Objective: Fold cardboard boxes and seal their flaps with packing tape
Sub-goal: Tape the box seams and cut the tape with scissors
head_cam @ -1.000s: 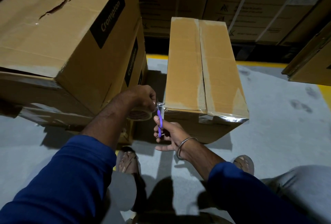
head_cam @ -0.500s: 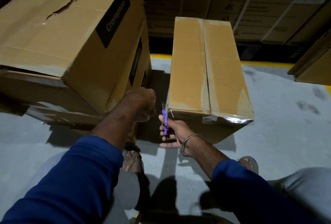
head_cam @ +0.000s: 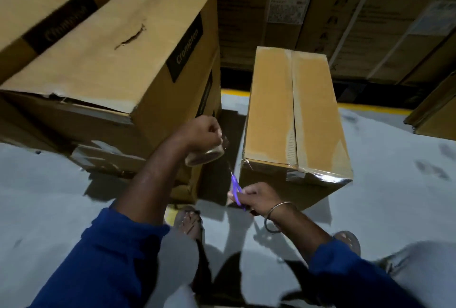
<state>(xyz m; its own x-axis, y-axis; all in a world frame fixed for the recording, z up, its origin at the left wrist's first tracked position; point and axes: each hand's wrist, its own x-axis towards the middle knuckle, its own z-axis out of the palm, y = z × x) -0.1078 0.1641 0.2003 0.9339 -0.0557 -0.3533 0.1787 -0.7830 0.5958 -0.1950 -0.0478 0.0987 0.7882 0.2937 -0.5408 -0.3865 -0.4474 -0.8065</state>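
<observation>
1. Left hand (head_cam: 197, 132): I grip the tape roll (head_cam: 206, 154), fingers curled round it, at 10 o'clock from the near corner of the box.
2. Right hand (head_cam: 256, 196): I clench the purple scissors (head_cam: 235, 190), blades pointing up toward the roll.
3. Box in hand (head_cam: 293, 115): stands on the floor (head_cam: 394, 196) at 1 o'clock from my hands; top seam taped, glossy tape wrapping the near edge.
4. Step, as I judge it: cutting the strip. Whether it is already severed I cannot tell. I keep the tape taut and snip close to the corner.
5. Edges: Crompton box (head_cam: 118, 56) stands near at 11 o'clock, leaving a narrow gap for my left hand.
6. Room: bare floor at 3 o'clock; stacked cartons (head_cam: 345, 11) wall off 12 o'clock.
</observation>
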